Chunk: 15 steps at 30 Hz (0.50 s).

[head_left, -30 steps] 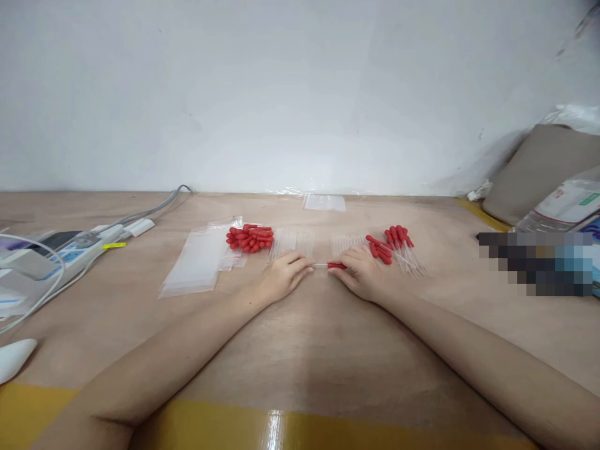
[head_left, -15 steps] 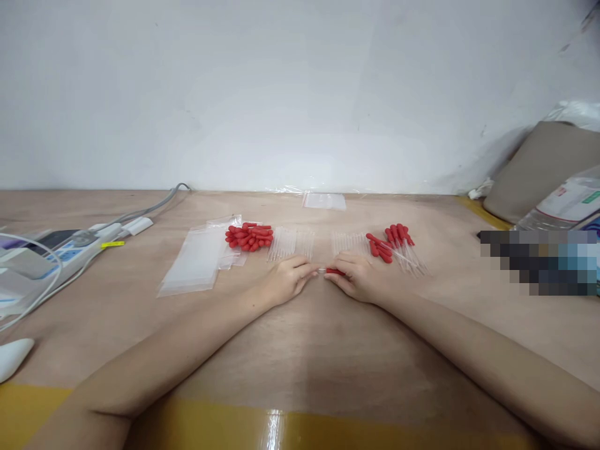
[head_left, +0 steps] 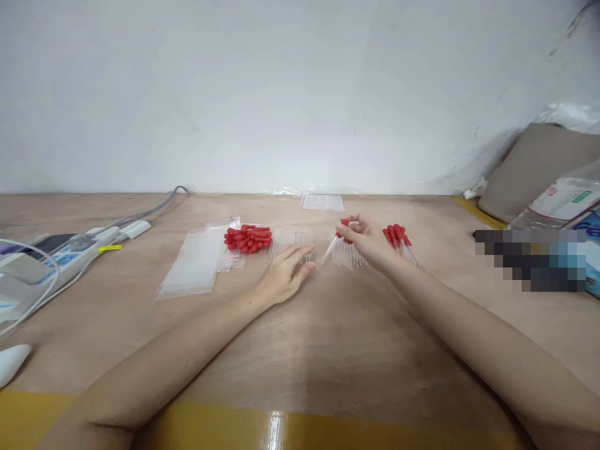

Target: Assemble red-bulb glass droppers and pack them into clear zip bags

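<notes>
My right hand is closed on a dropper, a clear thin tube with a red rubber bulb; its tube slants down to the left. Beneath this hand lies a row of clear tubes. Finished-looking droppers with red bulbs lie together just right of it. My left hand is open, fingers spread, holding nothing. Its fingertips are over another row of clear tubes, partly covering them. Left of these tubes is a pile of loose red rubber bulbs.
Clear plastic bags lie left of the bulbs, and another small bag is near the wall. A power strip with cables stands at the left. A plastic bottle and a grey-brown container are at the right.
My hands have moved apart. The right hand has lifted back and up with the dropper, its tube now showing. The left hand has let go and spread its fingers.
</notes>
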### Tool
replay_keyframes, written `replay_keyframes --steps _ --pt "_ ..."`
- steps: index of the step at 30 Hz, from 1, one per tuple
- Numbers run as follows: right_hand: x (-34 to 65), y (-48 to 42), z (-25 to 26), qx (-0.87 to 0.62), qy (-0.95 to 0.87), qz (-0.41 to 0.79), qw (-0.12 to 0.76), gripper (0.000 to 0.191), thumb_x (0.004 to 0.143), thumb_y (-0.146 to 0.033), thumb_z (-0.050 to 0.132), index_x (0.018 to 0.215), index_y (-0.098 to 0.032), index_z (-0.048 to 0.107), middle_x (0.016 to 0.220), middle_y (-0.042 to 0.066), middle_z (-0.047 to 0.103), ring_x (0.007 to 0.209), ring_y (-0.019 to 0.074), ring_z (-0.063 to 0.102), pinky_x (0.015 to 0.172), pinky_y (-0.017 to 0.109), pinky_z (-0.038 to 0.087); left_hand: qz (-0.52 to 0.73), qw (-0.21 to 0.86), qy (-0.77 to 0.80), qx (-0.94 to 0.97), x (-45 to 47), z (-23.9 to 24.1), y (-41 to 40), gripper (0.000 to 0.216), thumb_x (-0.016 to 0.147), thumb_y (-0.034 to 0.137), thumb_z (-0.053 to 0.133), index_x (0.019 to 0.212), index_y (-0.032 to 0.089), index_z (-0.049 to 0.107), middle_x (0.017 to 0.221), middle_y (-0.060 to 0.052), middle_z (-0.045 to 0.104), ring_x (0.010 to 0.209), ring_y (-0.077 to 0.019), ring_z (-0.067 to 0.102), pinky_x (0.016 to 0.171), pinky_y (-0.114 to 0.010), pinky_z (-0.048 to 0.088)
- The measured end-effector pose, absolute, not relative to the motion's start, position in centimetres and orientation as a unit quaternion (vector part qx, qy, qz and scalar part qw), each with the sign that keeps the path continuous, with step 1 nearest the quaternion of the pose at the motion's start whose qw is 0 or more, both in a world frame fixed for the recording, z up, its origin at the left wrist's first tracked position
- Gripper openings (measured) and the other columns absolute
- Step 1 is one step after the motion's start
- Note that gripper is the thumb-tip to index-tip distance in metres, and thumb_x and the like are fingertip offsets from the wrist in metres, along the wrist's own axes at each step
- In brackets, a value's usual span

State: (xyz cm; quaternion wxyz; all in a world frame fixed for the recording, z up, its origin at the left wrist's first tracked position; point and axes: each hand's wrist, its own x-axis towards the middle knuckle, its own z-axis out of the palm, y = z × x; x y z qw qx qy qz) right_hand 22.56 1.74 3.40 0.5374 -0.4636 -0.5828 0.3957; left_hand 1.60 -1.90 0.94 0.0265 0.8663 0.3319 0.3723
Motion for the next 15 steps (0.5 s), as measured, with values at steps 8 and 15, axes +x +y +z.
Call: replay_keyframes --steps 8,15 --pt "20.3 6.9 4.0 -0.646 -0.697 0.108 0.293 0.018 0.072 -0.032 0.058 0.081 -0.017 0.062 0.084 0.006 0.065 0.08 0.0176 0.059 0.071 0.028 0.043 0.353 -0.078 0.484 0.797 0.0 1.1 -0.4 0.016 0.079 0.027 0.054 0.093 0.019 0.058 0.092 -0.004 0.061 0.094 -0.0226 0.049 0.081 -0.036 0.036" --pt "18.9 6.6 2.7 -0.667 -0.706 0.06 0.232 0.034 0.074 -0.034 0.054 0.101 -0.013 0.059 0.098 0.014 0.063 0.092 0.0243 0.057 0.075 0.032 0.042 0.339 -0.091 0.5 0.792 0.1 1.0 -0.9 0.018 0.077 0.028 0.056 0.093 0.019 0.058 0.092 -0.004 0.06 0.092 -0.0226 0.048 0.078 -0.036 0.034"
